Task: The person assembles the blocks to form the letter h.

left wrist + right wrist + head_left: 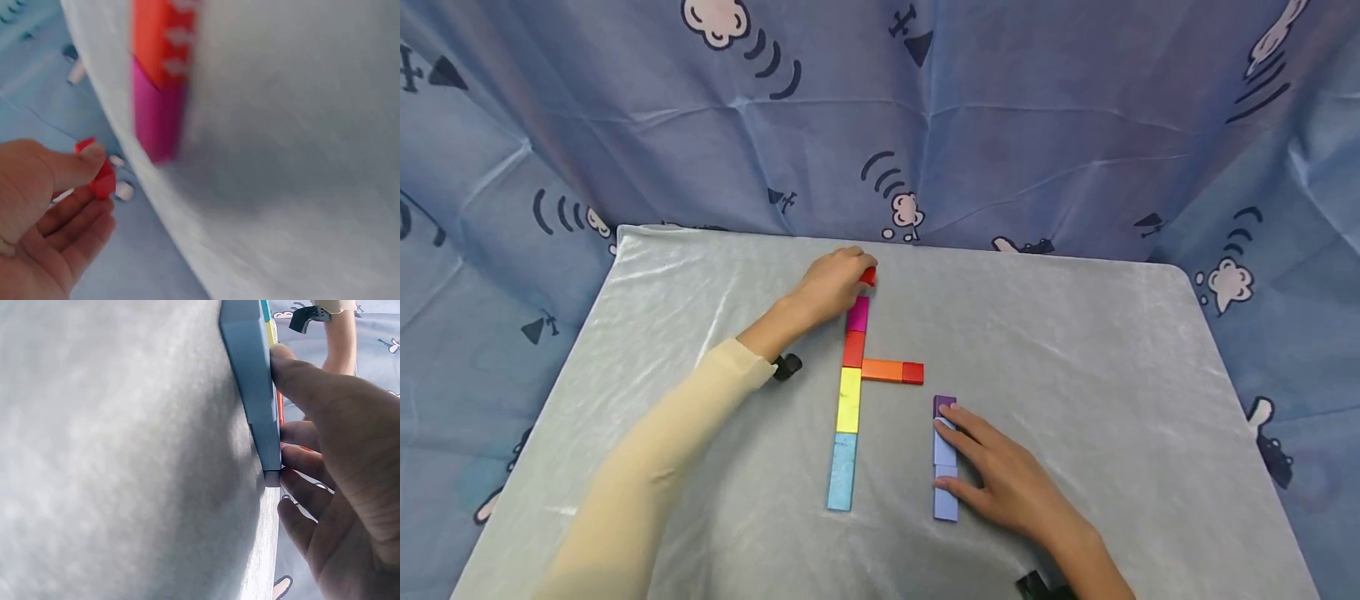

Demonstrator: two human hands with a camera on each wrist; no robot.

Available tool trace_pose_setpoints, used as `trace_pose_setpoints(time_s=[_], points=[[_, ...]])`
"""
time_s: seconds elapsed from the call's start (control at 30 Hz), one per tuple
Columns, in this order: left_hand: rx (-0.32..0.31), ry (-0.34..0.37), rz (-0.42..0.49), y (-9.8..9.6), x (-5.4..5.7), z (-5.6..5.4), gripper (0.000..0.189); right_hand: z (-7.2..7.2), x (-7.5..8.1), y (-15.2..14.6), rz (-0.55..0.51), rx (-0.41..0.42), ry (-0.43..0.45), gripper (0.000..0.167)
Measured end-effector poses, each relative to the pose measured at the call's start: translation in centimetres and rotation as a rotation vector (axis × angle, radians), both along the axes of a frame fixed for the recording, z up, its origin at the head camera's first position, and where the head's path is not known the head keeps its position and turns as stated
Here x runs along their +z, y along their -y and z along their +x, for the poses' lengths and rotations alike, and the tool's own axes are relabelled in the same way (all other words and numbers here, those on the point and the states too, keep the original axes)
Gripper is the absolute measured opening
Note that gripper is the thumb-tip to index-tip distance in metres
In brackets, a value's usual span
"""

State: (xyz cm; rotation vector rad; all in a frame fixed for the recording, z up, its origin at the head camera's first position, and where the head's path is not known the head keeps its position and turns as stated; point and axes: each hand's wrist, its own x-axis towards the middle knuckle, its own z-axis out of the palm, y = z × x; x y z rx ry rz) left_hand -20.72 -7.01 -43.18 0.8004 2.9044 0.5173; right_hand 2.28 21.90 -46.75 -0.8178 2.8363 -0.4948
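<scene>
My left hand (835, 282) pinches a small red block (104, 178) between thumb and fingers at the far end of a block column. From far to near that column has a magenta block (858, 315), a red block (853, 348), a yellow block (848, 400) and a light blue block (842, 472). An orange block (882, 370) and a red end block (913, 373) branch off to the right. My right hand (1000, 475) rests its extended fingertips on a separate row of lavender blocks (945, 504), topped by a purple block (945, 404).
The blocks lie on a table with a grey cloth (1075, 350). A blue patterned curtain (1037, 125) hangs behind the table and along both sides. Black wrist cameras show at the left wrist (787, 367) and right wrist (1037, 586).
</scene>
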Motion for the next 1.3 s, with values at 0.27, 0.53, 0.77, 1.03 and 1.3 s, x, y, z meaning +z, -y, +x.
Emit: trace_pose_setpoints(time_s=[0.27,0.53,0.77,1.03,1.3], points=[[-0.159,0.012,0.025,-3.1,1.2,3.2,0.034,0.0,-0.1,-0.1,-0.008,0.002,-0.033,0.075],[-0.298,0.019,0.032,-4.7,0.3,5.6,0.034,0.2,-0.3,-0.2,-0.049,0.017,-0.078,0.074],[-0.403,0.002,0.008,-6.5,-0.3,7.4,0.03,0.2,-0.4,-0.3,-0.071,0.026,-0.107,0.076],[-0.469,-0.005,-0.047,-7.7,-1.5,9.0,0.029,0.5,-0.7,-0.4,-0.077,0.039,-0.16,0.075],[-0.492,0.001,-0.049,-8.0,-2.3,9.8,0.028,0.7,-0.9,-0.4,-0.075,0.036,-0.164,0.076]])
